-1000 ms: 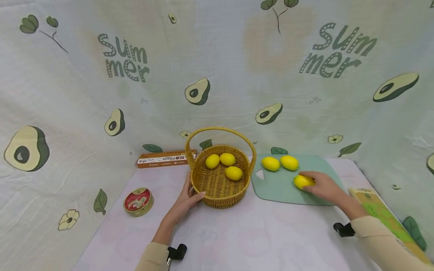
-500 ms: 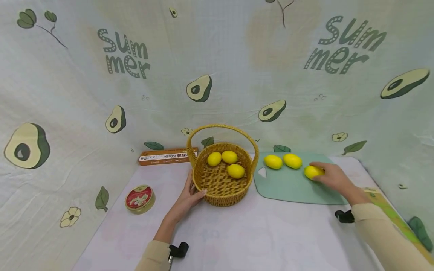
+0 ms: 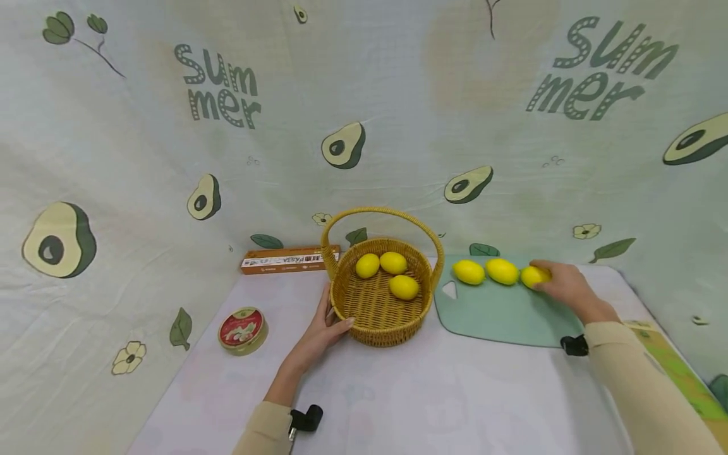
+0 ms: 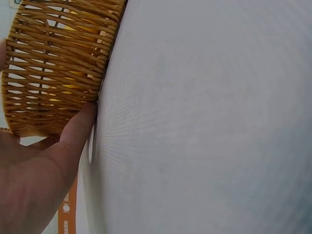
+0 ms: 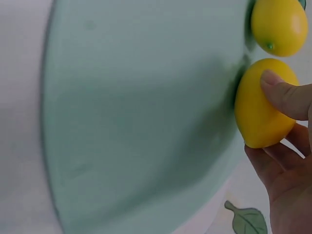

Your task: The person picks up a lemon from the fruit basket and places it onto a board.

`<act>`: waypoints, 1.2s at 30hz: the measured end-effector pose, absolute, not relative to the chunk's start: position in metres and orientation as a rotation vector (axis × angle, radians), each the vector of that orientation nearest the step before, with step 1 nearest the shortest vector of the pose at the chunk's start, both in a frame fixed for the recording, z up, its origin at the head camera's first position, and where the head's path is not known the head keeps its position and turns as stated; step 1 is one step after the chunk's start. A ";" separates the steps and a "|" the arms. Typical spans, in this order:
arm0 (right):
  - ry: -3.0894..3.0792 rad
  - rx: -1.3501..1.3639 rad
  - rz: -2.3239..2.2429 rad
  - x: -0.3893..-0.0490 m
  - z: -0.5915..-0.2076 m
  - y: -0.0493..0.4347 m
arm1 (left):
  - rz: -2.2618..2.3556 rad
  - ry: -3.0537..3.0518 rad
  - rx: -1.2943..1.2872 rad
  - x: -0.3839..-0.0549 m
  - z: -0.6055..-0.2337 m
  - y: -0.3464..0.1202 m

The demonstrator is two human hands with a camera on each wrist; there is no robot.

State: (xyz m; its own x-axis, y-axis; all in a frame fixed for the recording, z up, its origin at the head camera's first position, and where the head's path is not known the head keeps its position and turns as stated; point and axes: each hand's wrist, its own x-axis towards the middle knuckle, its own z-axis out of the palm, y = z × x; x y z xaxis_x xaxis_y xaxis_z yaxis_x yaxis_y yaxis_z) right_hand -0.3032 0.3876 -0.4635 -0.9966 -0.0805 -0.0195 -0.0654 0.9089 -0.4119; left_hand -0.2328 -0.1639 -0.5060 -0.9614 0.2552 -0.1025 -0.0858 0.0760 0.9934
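My left hand [image 3: 318, 333] holds the left side of a wicker basket [image 3: 385, 335] with a tall arched handle. In the left wrist view, the thumb lies low along the woven wall [image 4: 53, 68] close to the table. Inside the basket are three lemons [image 3: 404, 287], grouped toward its back and right. On the right, my right hand [image 3: 569, 291] pinches another lemon [image 5: 263, 109] between thumb and fingers, low over the back of a pale green cutting board [image 3: 500, 319]. Two more lemons [image 3: 469, 272] lie on the board just left of it, the three forming a row.
A round red-and-gold tin [image 3: 242, 331] stands on the left of the table. Behind the basket's left side lies a brown pasta box [image 3: 284, 260]. A yellow-green packet [image 3: 677, 366] lies along the right edge, near the right sleeve. Printed cloth hangs around the back and sides.
My right hand has moved the pinched lemon back and to the right, into line with the other two on the board. My left hand stays on the basket; the head view has shifted slightly.
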 end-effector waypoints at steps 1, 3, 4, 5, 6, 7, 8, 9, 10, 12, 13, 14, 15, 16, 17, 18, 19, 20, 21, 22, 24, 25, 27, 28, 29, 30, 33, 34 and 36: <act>3.032 -0.114 -0.647 -0.304 -0.462 0.389 | 1.969 2.109 0.179 -0.233 -0.506 -0.163; 3.031 -0.115 -0.634 -0.304 -0.459 0.392 | 1.967 2.102 0.187 -0.233 -0.506 -0.160; 3.029 -0.117 -0.631 -0.304 -0.457 0.394 | 1.966 2.092 0.190 -0.234 -0.507 -0.158; 3.027 -0.116 -0.628 -0.303 -0.455 0.396 | 1.967 2.085 0.202 -0.233 -0.507 -0.156; 3.026 -0.117 -0.623 -0.303 -0.454 0.398 | 1.966 2.081 0.215 -0.233 -0.508 -0.155; 3.022 -0.116 -0.621 -0.302 -0.452 0.399 | 1.966 2.073 0.219 -0.233 -0.508 -0.153; 3.012 -0.112 -0.623 -0.301 -0.451 0.401 | 1.969 2.060 0.213 -0.232 -0.509 -0.152; 3.002 -0.111 -0.630 -0.301 -0.451 0.403 | 1.970 2.053 0.209 -0.232 -0.509 -0.150; 2.992 -0.112 -0.638 -0.300 -0.450 0.404 | 1.972 2.049 0.207 -0.232 -0.509 -0.150; 2.976 -0.114 -0.664 -0.297 -0.450 0.406 | 1.974 2.046 0.199 -0.230 -0.509 -0.148; 2.971 -0.118 -0.681 -0.295 -0.449 0.406 | 1.975 2.042 0.194 -0.230 -0.509 -0.148; 2.967 -0.121 -0.695 -0.294 -0.448 0.406 | 1.971 2.047 0.199 -0.230 -0.508 -0.148; 2.967 -0.125 -0.703 -0.292 -0.447 0.406 | 1.966 2.052 0.202 -0.229 -0.507 -0.148; 2.972 -0.129 -0.710 -0.290 -0.446 0.406 | 1.963 2.058 0.205 -0.229 -0.506 -0.149; 2.976 -0.134 -0.716 -0.288 -0.445 0.405 | 1.957 2.066 0.207 -0.229 -0.505 -0.149; 2.985 -0.144 -0.716 -0.287 -0.443 0.404 | 1.955 2.071 0.208 -0.230 -0.504 -0.150; 2.992 -0.154 -0.713 -0.286 -0.442 0.403 | 1.954 2.077 0.210 -0.230 -0.503 -0.150; 2.998 -0.165 -0.712 -0.285 -0.440 0.402 | 1.951 2.084 0.205 -0.230 -0.502 -0.151; 3.006 -0.175 -0.706 -0.285 -0.439 0.401 | 1.954 2.084 0.201 -0.231 -0.501 -0.152; 3.015 -0.188 -0.700 -0.284 -0.437 0.399 | 1.957 2.084 0.200 -0.232 -0.500 -0.153; 3.031 -0.215 -0.684 -0.283 -0.432 0.393 | 1.961 2.080 0.197 -0.232 -0.500 -0.155; 3.038 -0.228 -0.678 -0.282 -0.430 0.390 | 1.962 2.080 0.195 -0.232 -0.500 -0.156; 3.050 -0.254 -0.669 -0.279 -0.425 0.382 | 1.968 2.071 0.193 -0.232 -0.500 -0.158; 3.059 -0.273 -0.663 -0.278 -0.423 0.378 | 1.969 2.071 0.191 -0.232 -0.501 -0.158; 3.069 -0.298 -0.655 -0.276 -0.421 0.373 | 1.972 2.069 0.189 -0.231 -0.501 -0.159; 3.079 -0.320 -0.643 -0.274 -0.420 0.369 | 1.972 2.069 0.189 -0.231 -0.501 -0.160; 3.103 -0.387 -0.599 -0.267 -0.416 0.356 | 1.971 2.069 0.185 -0.230 -0.501 -0.161; 3.110 -0.413 -0.583 -0.264 -0.415 0.352 | 1.967 2.072 0.182 -0.230 -0.501 -0.161; 3.119 -0.460 -0.561 -0.257 -0.412 0.343 | 1.961 2.082 0.192 -0.230 -0.501 -0.161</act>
State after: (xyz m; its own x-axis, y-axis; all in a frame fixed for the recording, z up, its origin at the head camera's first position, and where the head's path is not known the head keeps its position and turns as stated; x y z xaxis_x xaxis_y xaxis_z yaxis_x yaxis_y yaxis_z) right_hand -0.2569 0.3426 -0.4121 -0.9569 -0.2689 0.1095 -0.2902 0.8974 -0.3324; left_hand -0.2300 -0.1615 -0.5012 -0.9536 0.2814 -0.1070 -0.0900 0.0726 0.9933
